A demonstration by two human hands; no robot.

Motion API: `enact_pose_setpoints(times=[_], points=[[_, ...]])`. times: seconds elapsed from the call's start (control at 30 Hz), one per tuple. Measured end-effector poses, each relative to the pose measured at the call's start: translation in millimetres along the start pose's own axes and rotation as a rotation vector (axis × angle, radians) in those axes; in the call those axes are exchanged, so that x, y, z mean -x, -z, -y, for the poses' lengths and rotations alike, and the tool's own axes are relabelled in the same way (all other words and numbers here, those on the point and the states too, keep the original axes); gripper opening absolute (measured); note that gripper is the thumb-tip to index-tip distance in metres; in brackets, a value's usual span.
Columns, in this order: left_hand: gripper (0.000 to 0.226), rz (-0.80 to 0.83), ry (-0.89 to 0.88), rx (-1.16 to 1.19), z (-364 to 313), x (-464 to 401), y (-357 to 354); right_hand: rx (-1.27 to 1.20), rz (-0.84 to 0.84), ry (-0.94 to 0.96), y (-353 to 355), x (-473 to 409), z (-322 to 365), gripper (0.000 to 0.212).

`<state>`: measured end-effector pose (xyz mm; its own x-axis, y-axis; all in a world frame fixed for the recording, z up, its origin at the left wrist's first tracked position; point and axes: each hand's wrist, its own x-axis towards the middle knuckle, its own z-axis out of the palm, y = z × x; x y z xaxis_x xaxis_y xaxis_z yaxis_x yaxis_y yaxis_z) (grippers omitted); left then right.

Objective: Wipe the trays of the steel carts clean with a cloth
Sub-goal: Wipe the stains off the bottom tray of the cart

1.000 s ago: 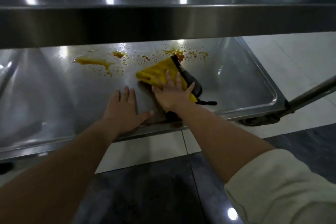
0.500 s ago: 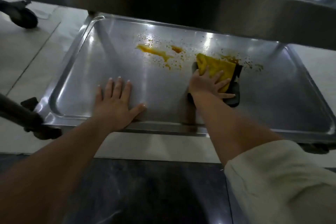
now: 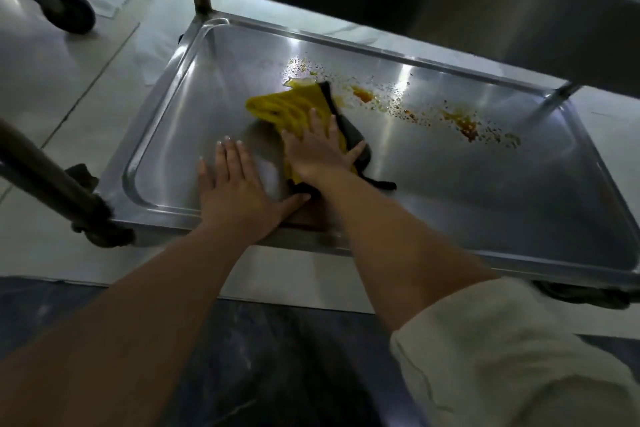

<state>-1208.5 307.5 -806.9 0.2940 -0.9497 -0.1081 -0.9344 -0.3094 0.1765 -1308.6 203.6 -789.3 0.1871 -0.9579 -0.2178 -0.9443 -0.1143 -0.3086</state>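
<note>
Cloth (image 3: 294,106) lies mid-tray under my right hand (image 3: 320,149), fingers flat, so pressure spreads over the orange spill (image 3: 464,126) to the right. My left hand (image 3: 235,189) presses flat on the near tray (image 3: 450,204), I think for support.

R hand (image 3: 320,152), cloth (image 3: 294,107) slid left

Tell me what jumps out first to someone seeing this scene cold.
The yellow cloth in the middle of the steel tray, with the right hand pressed flat on it. Next, the orange sauce stains spattered across the tray's far side, right of the cloth. The left hand rests flat on the tray near its front edge.
</note>
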Motion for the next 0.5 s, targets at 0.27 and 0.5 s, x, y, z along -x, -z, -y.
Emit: enact_pose_setpoints(times=[0.27,0.5], points=[[0.124,0.085,-0.075,-0.013,0.5,-0.6,8.9,-0.082,-0.142,-0.507,49.1,26.2,-149.4,0.065],[0.077,0.139,-0.193,-0.058,-17.7,2.7,15.9,0.024,-0.055,-0.473,36.1,32.7,-118.7,0.066]])
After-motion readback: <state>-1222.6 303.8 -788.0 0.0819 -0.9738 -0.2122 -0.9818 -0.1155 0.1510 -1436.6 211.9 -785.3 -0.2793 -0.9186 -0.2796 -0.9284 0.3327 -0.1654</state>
